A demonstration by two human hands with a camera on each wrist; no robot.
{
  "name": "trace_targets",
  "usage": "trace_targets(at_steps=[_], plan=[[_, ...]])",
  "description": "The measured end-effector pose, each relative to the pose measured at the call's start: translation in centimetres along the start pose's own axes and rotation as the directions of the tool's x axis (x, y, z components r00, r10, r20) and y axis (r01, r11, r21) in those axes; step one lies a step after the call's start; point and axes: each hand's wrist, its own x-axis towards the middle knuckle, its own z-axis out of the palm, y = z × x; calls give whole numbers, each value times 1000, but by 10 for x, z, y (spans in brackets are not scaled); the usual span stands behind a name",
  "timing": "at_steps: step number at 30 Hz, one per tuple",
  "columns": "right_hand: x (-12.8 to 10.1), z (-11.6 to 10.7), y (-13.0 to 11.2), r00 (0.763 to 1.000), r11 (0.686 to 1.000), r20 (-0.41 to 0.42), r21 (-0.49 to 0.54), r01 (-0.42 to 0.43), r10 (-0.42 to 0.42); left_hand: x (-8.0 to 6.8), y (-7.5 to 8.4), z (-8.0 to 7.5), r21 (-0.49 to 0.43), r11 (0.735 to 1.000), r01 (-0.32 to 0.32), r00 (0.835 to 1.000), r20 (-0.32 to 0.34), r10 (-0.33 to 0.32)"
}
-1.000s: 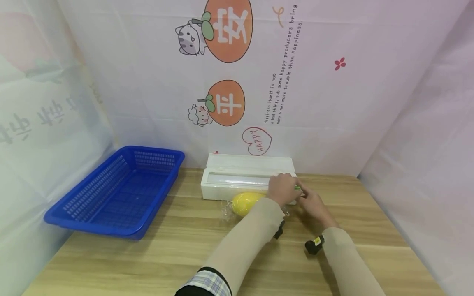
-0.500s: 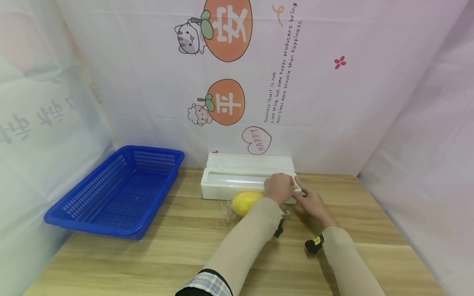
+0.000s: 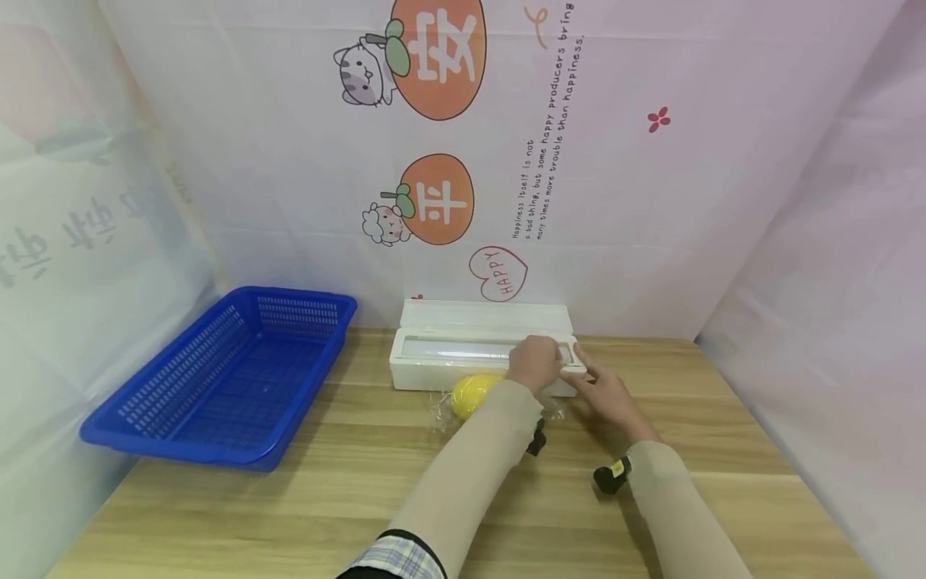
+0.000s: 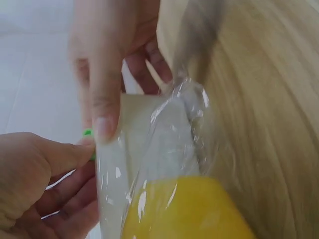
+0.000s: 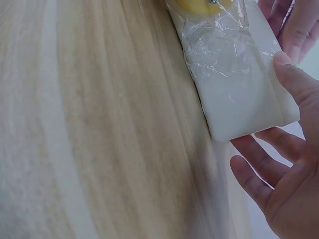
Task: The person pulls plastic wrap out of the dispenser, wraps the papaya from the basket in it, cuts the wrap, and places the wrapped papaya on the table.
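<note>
While both hands work at the right end of the white dispenser box (image 3: 481,354), the left hand (image 3: 534,363) sits on the box's front edge, fingers curled and pinching a small green slider (image 4: 88,133) on the box top; the left wrist view shows the thumb against that green piece. Right hand (image 3: 606,394) is just right of the box end, thumb (image 5: 294,82) laid on the box's top corner, other fingers spread and relaxed under and beside the end, not closed round anything

Yellow fruit (image 3: 472,392) lies on the wooden table (image 3: 289,498), touching the front of the box, just left of the left forearm. Clear cling film (image 4: 184,129) runs from the box front down over the fruit, crinkled where it meets the table; the right wrist view shows the same film (image 5: 219,55) stuck along the box's front face

Blue basket (image 3: 224,378) sits well left of the box. Behind the box, a pale printed backdrop (image 3: 579,161) with orange cartoon figures
</note>
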Motion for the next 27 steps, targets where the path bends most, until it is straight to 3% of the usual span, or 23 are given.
trace_targets(at_steps=[3,9,16,27], plan=[[0,0,1,1000,1000,3,15,4,-4,0,-4,-5,-17,1000,-7,999,40,7],[0,0,3,1000,1000,-2,18,8,-8,1,-13,-14,55,998,-10,998,63,7],[1,1,2,1000,1000,-3,24,-9,10,0,-27,-21,5,1000,-26,996,81,25],[-1,1,-2,1000,997,4,70,-31,31,-5,-37,-28,1,1000,-12,994,104,12]])
